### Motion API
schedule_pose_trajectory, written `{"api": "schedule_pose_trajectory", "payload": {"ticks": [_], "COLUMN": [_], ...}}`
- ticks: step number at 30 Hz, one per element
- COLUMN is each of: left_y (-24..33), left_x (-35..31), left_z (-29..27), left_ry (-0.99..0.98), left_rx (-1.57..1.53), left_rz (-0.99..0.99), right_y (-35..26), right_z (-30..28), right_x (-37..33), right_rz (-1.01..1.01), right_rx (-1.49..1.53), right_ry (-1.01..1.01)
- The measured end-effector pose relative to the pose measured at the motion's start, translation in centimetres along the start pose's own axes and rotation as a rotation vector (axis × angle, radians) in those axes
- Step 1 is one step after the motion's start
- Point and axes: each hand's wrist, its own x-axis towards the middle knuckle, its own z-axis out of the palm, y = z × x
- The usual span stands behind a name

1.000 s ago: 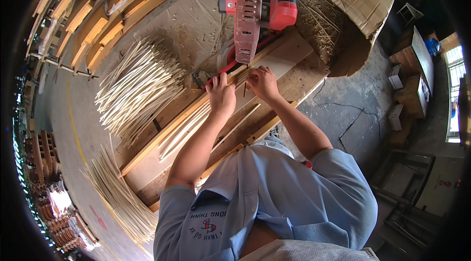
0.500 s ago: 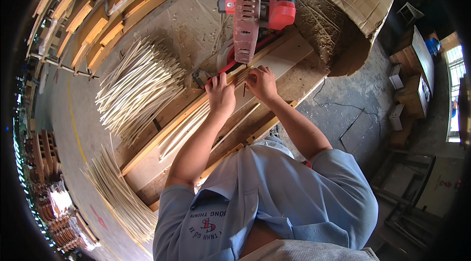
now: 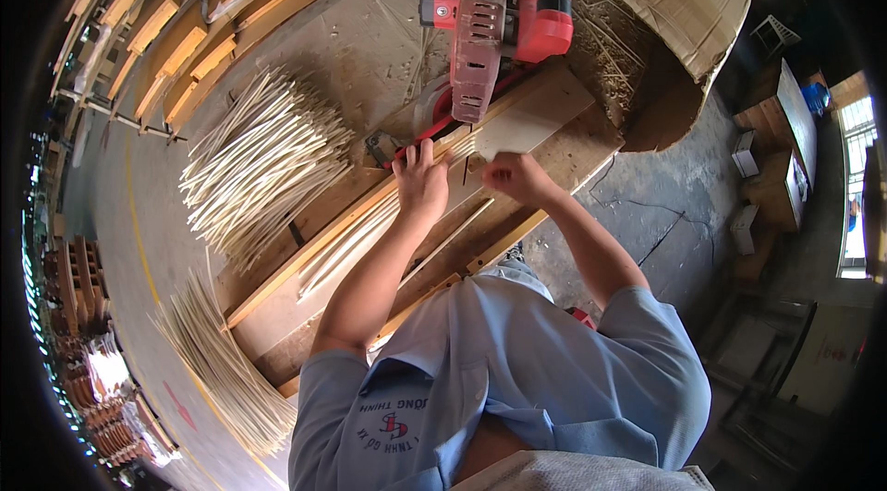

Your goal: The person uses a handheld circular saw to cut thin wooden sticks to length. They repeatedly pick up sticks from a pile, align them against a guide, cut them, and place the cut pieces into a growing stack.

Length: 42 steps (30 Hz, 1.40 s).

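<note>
My left hand (image 3: 422, 186) presses its fingers on thin pale sticks (image 3: 351, 242) lying along a wooden fence strip (image 3: 314, 260). Just beyond its fingertips stands a red mitre saw (image 3: 479, 57), its dusty guard over the strip. My right hand (image 3: 516, 179) is a little right of the saw, above the board, fingers curled in and slightly smeared. What it may hold is hidden. A thin dark upright piece (image 3: 466, 169) shows between the two hands. One single stick (image 3: 448, 240) lies on the bench nearer my body.
A large pile of pale sticks (image 3: 263, 163) lies left of the saw, with another bundle (image 3: 222, 362) nearer me. Behind the saw's right side stands an open cardboard box (image 3: 679, 1) holding offcuts. Racked wooden parts (image 3: 176, 38) stand far left. A cable (image 3: 647, 205) crosses the right floor.
My right hand has drawn back to the right and slightly toward me, away from the stick ends by the saw. The left hand stays on the sticks. The view has shifted slightly.
</note>
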Motion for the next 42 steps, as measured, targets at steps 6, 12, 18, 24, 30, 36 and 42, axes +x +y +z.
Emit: {"api": "schedule_pose_trajectory", "payload": {"ticks": [6, 12, 18, 24, 30, 36, 42], "left_y": [-0.2, -0.2, 0.2, 0.2, 0.3, 0.0, -0.1], "left_x": [-0.1, -0.2, 0.1, 0.1, 0.1, -0.1, 0.1], "left_z": [0.2, 0.1, -1.0, -1.0, -1.3, -0.7, -0.7], "left_ry": [-0.013, 0.019, -0.094, -0.108, -0.131, -0.046, -0.106], "left_rx": [-0.04, -0.039, 0.036, 0.005, 0.005, -0.021, -0.015], "left_rz": [0.004, 0.01, 0.005, -0.036, -0.035, -0.017, -0.016], "right_y": [0.0, -0.9, 0.1, 0.6, 0.2, -0.8, -1.4], "right_z": [0.7, 0.2, -0.1, 1.2, 2.6, 3.9, 4.2], "right_x": [-2.4, -0.4, 4.9, 5.6, 4.2, 2.3, 1.0], "right_rz": [-0.139, -0.28, -0.37, -0.266, -0.163, -0.195, -0.176], "right_rx": [-0.168, -0.192, -0.333, -0.3, -0.329, -0.462, -0.553], "right_ry": [-0.157, -0.14, 0.042, 0.138, 0.233, 0.306, 0.288]}}
